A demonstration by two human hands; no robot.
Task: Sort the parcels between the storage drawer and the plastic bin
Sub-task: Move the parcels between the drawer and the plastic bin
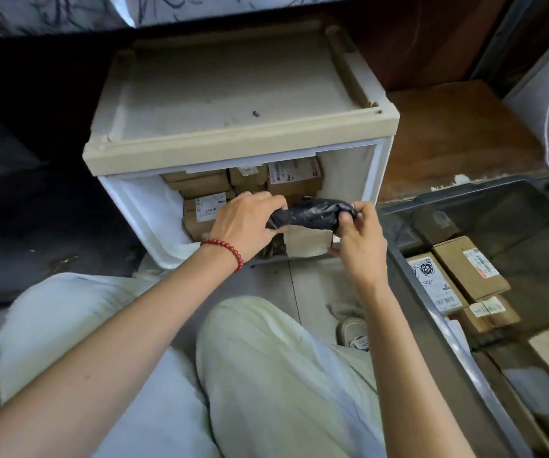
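Observation:
A black plastic-wrapped parcel (312,214) is held between both hands in front of the open storage drawer (240,140). My left hand (246,223), with a red bead bracelet on the wrist, grips its left end. My right hand (359,239) pinches its right end. Several brown cardboard parcels (294,180) with white labels are stacked inside the drawer behind the black one. The grey plastic bin (431,325) stands on the right and holds several labelled cardboard boxes (471,267).
The drawer unit is cream and white, with a dusty flat top. My knees in pale trousers fill the foreground, and a shoe (354,332) shows by the bin. A wooden surface (458,133) lies behind the bin; dark furniture is at left.

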